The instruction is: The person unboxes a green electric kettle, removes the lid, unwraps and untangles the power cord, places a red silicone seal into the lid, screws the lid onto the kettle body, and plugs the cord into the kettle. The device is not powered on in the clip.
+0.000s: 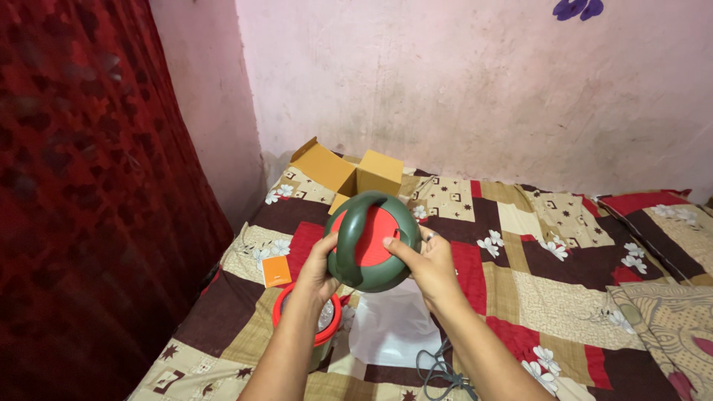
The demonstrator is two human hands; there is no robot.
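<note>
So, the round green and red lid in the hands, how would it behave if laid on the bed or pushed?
The green and red lid looks like rigid plastic, so it probably keeps its shape. Its domed, round form may rock or roll on the soft patchwork bedsheet. Both the left hand and right hand support it, perhaps because the smooth surface is slippery.

Single head-worn view, angled down and forward over the bed (564, 260) (close, arm's length).

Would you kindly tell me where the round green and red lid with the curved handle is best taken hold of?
Probably by the rim, from opposite sides. The round green and red lid is tilted on edge facing the camera, and the left hand and right hand already cup its edges. The curved green handle arching over the red face offers another grip from the front.
</note>
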